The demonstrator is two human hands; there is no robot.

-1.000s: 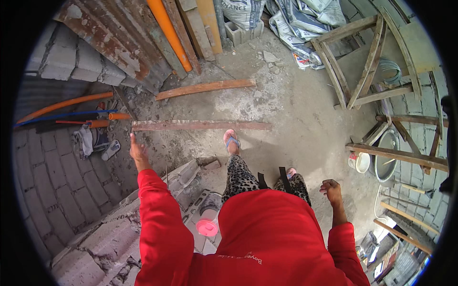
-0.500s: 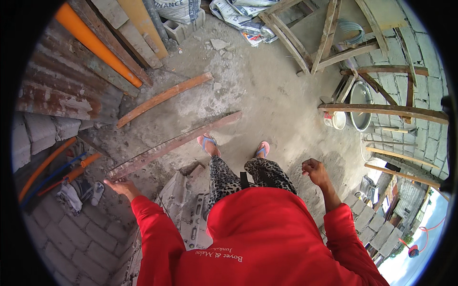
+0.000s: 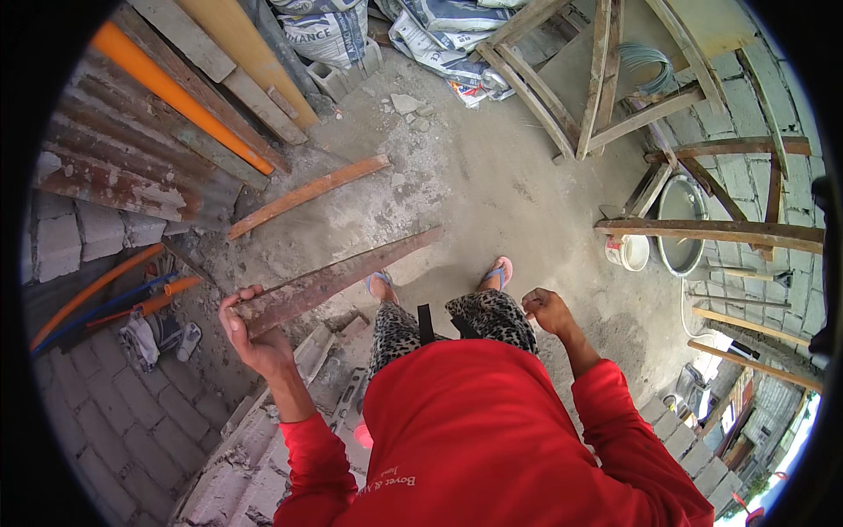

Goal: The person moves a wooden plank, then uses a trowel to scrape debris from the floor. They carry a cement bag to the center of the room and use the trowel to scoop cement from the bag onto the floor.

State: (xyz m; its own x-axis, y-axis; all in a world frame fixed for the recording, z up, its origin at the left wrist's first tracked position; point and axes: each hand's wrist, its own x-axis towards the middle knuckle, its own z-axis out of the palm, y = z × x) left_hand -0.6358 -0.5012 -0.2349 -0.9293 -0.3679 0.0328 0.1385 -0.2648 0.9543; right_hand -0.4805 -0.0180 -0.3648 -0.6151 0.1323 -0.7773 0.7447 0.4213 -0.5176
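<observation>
My left hand (image 3: 256, 335) grips one end of a long reddish-brown wooden plank (image 3: 342, 277), fingers over its edge and thumb below. The plank slants up and away to the right; its far end reaches past my sandalled feet. Closed in a loose fist, my right hand (image 3: 546, 310) hangs in front of my right thigh; whatever is inside it, if anything, is hidden. A second, narrower wooden board (image 3: 309, 195) lies on the ground beyond the plank. Below my left forearm a spirit level (image 3: 348, 397) rests by the concrete blocks.
Rusty corrugated sheets (image 3: 132, 140), an orange pipe (image 3: 180, 95) and timbers stand at the left. Cement bags (image 3: 439, 39) lie at the far side. A wooden frame (image 3: 606, 79), a white bucket (image 3: 629, 252) and a round basin (image 3: 681, 224) are at the right, near a block wall (image 3: 733, 176).
My left hand has wrapped further round the plank's end and shifted right; that end now sits higher off the ground. My right hand has moved left, nearer my body.
</observation>
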